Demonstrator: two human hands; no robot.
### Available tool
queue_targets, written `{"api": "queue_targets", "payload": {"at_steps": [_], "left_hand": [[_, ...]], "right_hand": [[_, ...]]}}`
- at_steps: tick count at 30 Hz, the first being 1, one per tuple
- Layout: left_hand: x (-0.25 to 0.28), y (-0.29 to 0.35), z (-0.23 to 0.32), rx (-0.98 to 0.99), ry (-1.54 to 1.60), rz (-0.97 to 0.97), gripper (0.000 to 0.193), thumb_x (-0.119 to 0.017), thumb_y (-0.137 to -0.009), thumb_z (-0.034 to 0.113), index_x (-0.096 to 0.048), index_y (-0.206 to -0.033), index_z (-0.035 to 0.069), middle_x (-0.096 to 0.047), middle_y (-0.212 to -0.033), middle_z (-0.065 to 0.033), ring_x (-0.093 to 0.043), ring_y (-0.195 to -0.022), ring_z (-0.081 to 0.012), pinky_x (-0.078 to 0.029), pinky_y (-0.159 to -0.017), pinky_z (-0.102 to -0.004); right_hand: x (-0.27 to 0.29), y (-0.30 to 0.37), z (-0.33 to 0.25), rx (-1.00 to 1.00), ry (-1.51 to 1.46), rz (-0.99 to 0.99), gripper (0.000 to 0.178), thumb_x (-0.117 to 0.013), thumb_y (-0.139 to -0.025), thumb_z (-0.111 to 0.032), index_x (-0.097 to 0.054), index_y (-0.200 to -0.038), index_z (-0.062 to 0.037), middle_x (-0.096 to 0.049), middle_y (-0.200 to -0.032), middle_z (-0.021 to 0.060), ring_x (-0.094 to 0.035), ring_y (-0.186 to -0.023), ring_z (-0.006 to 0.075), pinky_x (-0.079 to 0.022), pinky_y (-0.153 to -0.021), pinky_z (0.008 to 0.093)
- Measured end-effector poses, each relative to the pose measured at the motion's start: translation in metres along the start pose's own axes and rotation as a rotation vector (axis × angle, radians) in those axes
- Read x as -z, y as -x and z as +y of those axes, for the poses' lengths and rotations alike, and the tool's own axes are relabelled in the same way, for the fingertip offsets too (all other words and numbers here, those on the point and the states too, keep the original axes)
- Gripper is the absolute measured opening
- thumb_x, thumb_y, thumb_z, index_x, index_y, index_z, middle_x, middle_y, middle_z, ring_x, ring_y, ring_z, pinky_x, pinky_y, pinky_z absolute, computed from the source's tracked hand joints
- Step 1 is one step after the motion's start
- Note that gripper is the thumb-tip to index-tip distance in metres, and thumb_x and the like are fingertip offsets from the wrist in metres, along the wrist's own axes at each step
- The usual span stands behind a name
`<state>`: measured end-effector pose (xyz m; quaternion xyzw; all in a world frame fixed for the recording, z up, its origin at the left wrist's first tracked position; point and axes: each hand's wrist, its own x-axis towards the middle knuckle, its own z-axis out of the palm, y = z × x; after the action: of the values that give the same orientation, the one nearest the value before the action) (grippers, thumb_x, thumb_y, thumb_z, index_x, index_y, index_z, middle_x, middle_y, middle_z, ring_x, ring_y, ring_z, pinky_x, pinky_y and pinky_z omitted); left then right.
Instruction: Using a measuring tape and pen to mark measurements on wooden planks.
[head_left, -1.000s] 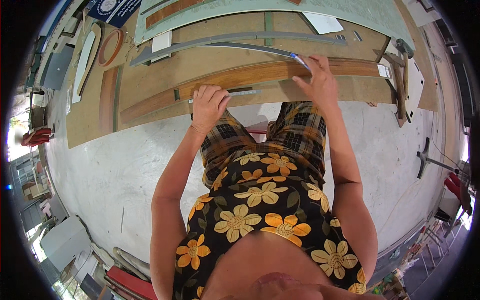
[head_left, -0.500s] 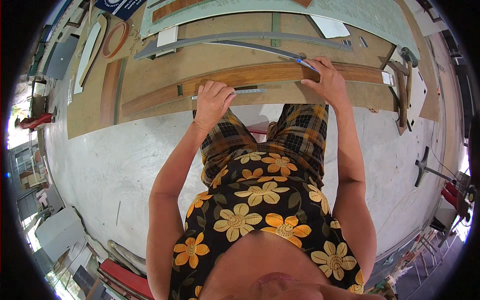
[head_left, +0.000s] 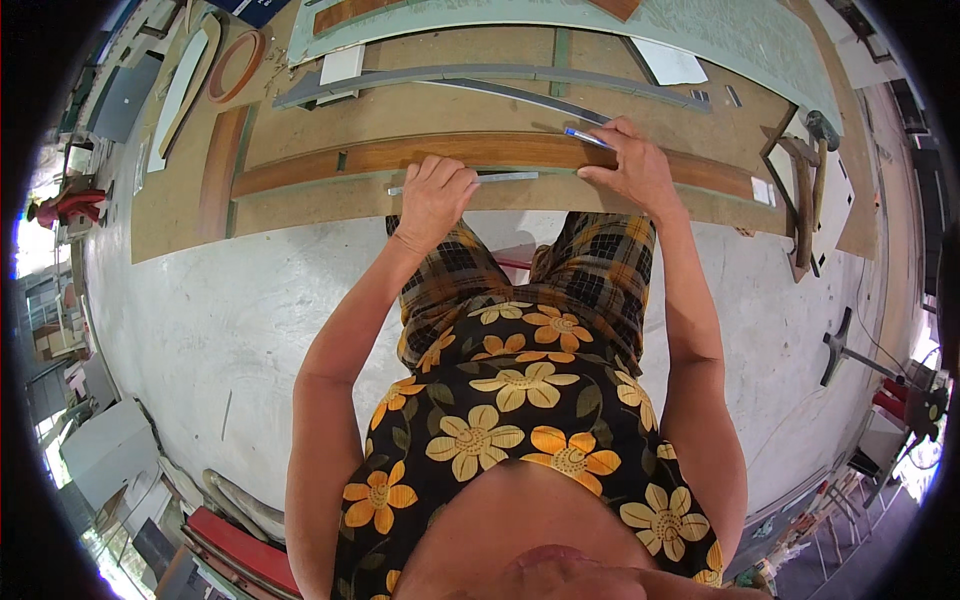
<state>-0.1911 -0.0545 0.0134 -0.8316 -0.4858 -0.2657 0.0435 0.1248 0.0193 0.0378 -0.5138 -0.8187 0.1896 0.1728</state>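
A long brown wood-grain strip (head_left: 510, 150) with a greenish edge lies across the board in front of me, a small dark slot near its left part and a white label at its right end. My left hand (head_left: 435, 200) is closed on a narrow metal ruler (head_left: 510, 177) at the strip's near edge, fingertips touching the strip. In my right hand (head_left: 638, 172) is a slim blue-and-white pen (head_left: 583, 137), pointing up and left over the strip. That hand's thumb reaches to the strip's near edge; part of the pen is hidden by the fingers.
Beyond the strip lie a long grey bar (head_left: 480, 73) and a pale green panel (head_left: 720, 40). At right are a hammer (head_left: 822, 135) and a wooden-handled tool (head_left: 803, 200). A short brown board (head_left: 222, 175) and a roll of brown edging (head_left: 237, 66) lie at left.
The wood strip has shifted left and turned, its left end now farther away and its right end nearer. My right hand and the pen have moved slightly left. The left hand keeps the ruler.
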Motion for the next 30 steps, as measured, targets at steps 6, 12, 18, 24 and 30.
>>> {"api": "queue_targets", "payload": {"at_steps": [6, 12, 18, 24, 30], "left_hand": [[-0.007, -0.001, 0.001, -0.019, 0.028, 0.018, 0.022, -0.078, -0.074, 0.014, -0.067, -0.092, 0.014, -0.061, -0.093, 0.0006, -0.057, -0.09, -0.0213, -0.038, -0.073, -0.0373], [-0.021, -0.006, 0.013, -0.075, 0.037, 0.023, 0.024, -0.079, -0.071, 0.014, -0.064, -0.088, 0.013, -0.057, -0.092, 0.0001, -0.055, -0.089, -0.0212, -0.038, -0.071, -0.0364], [-0.025, -0.011, 0.019, -0.059, 0.052, 0.03, 0.025, -0.079, -0.071, 0.016, -0.064, -0.091, 0.014, -0.056, -0.092, 0.0, -0.055, -0.09, -0.0216, -0.038, -0.072, -0.0368], [-0.033, -0.015, 0.033, -0.064, 0.051, 0.02, 0.024, -0.079, -0.072, 0.016, -0.067, -0.092, 0.015, -0.057, -0.093, 0.0005, -0.055, -0.09, -0.0211, -0.04, -0.073, -0.0368], [-0.043, -0.025, 0.041, -0.112, 0.09, 0.038, 0.024, -0.079, -0.072, 0.017, -0.067, -0.092, 0.015, -0.055, -0.092, 0.0007, -0.054, -0.091, -0.0213, -0.039, -0.074, -0.0362]], "right_hand": [[-0.014, -0.005, -0.004, -0.001, 0.031, -0.065, 0.062, -0.083, -0.071, -0.037, -0.062, -0.121, -0.0063, -0.059, -0.122, 0.0084, -0.065, -0.098, 0.0325, -0.053, -0.083, 0.0433], [-0.009, -0.008, -0.012, 0.021, 0.075, -0.104, 0.066, -0.082, -0.071, -0.039, -0.059, -0.124, -0.0069, -0.057, -0.127, 0.0122, -0.062, -0.108, 0.0362, -0.053, -0.088, 0.0462], [-0.014, -0.005, -0.008, 0.058, 0.078, -0.059, 0.061, -0.081, -0.072, -0.038, -0.062, -0.122, -0.0097, -0.061, -0.124, 0.0085, -0.064, -0.106, 0.0336, -0.053, -0.087, 0.0447], [-0.006, -0.01, -0.013, 0.073, 0.044, -0.063, 0.058, -0.081, -0.071, -0.034, -0.064, -0.12, -0.0081, -0.063, -0.121, 0.0084, -0.064, -0.103, 0.0337, -0.054, -0.086, 0.0438], [0.011, -0.019, -0.02, 0.092, 0.042, -0.026, 0.058, -0.081, -0.071, -0.032, -0.064, -0.12, -0.0072, -0.063, -0.12, 0.0084, -0.064, -0.102, 0.034, -0.054, -0.086, 0.0438]]}}
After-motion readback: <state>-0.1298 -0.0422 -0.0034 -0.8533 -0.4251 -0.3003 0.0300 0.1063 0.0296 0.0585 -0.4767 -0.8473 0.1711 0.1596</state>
